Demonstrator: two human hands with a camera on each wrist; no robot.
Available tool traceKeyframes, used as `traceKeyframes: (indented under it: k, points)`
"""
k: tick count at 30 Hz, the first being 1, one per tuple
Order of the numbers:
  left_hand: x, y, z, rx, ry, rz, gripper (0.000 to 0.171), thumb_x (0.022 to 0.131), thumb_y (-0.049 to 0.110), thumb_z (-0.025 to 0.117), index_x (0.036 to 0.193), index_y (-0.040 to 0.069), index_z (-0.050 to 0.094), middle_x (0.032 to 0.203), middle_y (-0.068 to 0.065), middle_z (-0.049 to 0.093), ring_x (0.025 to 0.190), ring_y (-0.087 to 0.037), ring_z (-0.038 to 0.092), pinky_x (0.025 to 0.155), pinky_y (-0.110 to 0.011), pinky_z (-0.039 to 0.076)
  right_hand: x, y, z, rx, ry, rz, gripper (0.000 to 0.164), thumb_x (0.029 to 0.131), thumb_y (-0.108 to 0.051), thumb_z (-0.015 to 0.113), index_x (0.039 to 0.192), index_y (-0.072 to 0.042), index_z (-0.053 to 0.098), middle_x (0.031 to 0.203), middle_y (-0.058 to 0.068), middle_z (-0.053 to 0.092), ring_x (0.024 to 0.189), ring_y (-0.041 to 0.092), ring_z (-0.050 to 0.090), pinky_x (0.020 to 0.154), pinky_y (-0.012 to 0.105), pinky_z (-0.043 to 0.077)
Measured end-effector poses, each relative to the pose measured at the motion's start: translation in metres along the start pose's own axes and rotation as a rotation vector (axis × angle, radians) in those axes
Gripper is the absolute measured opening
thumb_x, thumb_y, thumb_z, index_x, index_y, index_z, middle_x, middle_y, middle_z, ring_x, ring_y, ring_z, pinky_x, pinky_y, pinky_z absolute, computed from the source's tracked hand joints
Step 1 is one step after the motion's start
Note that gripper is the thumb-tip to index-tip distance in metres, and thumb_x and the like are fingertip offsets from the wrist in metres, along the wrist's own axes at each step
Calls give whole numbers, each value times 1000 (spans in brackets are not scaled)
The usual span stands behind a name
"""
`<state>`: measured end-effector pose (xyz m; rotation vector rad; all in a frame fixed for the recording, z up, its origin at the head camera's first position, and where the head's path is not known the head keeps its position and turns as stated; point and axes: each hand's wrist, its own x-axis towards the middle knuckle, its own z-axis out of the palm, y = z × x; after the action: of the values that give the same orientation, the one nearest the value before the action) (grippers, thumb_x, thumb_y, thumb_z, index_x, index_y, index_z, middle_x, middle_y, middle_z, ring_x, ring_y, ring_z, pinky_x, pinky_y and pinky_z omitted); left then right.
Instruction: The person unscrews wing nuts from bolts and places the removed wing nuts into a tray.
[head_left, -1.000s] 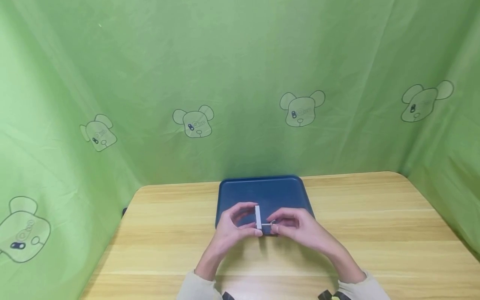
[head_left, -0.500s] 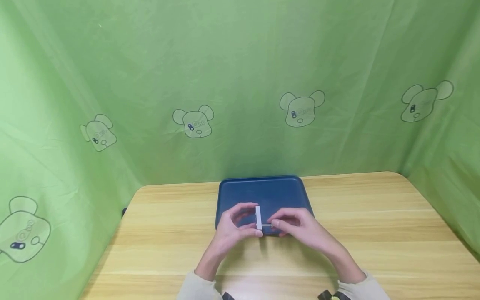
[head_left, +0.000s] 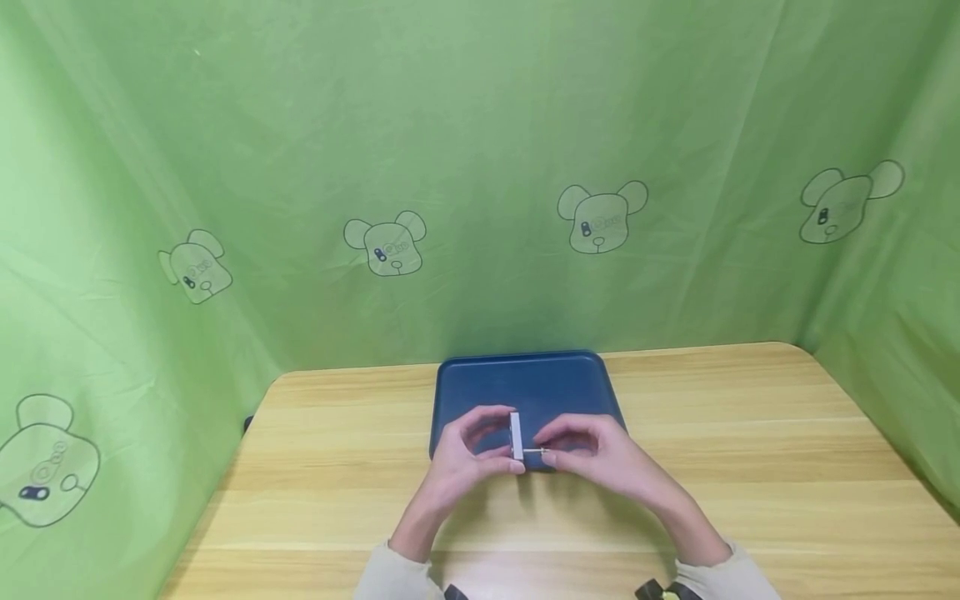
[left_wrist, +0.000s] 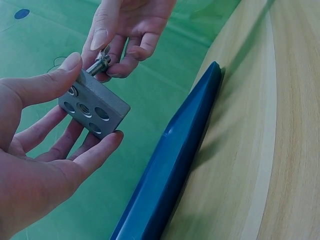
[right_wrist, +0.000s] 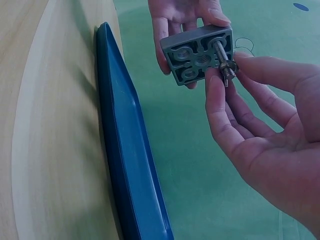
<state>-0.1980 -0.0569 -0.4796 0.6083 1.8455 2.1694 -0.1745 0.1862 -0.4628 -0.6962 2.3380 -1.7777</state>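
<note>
My left hand [head_left: 467,450] grips a grey square block [left_wrist: 96,107] by its edges, thumb on one side and fingertips on the other. Several round holes show in one face; the other, in the right wrist view, is ribbed. A threaded bolt [right_wrist: 220,51] passes through a corner hole, its head seated at the block and its shank sticking out towards my right hand [head_left: 603,450]. Near the bolt's free end sits a small metal nut [right_wrist: 228,68] that looks winged. My right thumb and fingertips hold this nut from both sides, partly hiding it.
A blue tray [head_left: 525,382] lies on the wooden table [head_left: 750,425] beneath and beyond the hands. Green curtains [head_left: 480,125] with bear-head outlines stand behind the table and at both sides.
My right thumb and forefinger came together over the nut half a second ago and now stand farther apart, showing the bolt's end. The left hand and block stay practically still.
</note>
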Motion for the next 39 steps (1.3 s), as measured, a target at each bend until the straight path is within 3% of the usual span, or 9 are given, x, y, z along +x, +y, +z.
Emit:
traceKeyframes:
  k: [4,14,24,31,39]
  points:
    - [0,0,0,-1,-3,-1,66,73,-15,82,134,0,62,138,-14,60,131,-33,57,105,-43,56,0,0,1,9,-6,4,26,91,-10,77,116,-3,71,111,19,71,97,26,72,86,32,64]
    - [1,1,0,-9,-5,0,66,73,-15,82,134,0,61,140,-15,60,131,-35,56,104,-43,57,0,-1,2,80,-15,17,35,91,-3,75,123,6,65,118,23,68,101,29,72,88,34,65]
    - [0,1,0,-26,-5,1,67,72,-17,81,134,-3,60,138,-17,60,132,-40,54,104,-45,56,0,0,3,71,-24,33,33,91,-2,74,120,11,65,110,29,69,95,28,73,85,32,65]
    - [-1,1,0,-19,4,-3,67,72,-16,82,134,-2,61,138,-16,60,130,-35,57,104,-44,57,1,1,3,51,-22,33,29,92,-2,73,118,9,67,107,20,72,93,25,73,83,31,65]
    - [1,0,0,-26,2,-2,67,72,-16,82,133,-2,61,139,-16,60,132,-39,55,104,-44,57,1,2,3,83,-29,36,26,93,-1,71,117,8,67,108,31,68,94,30,73,85,33,66]
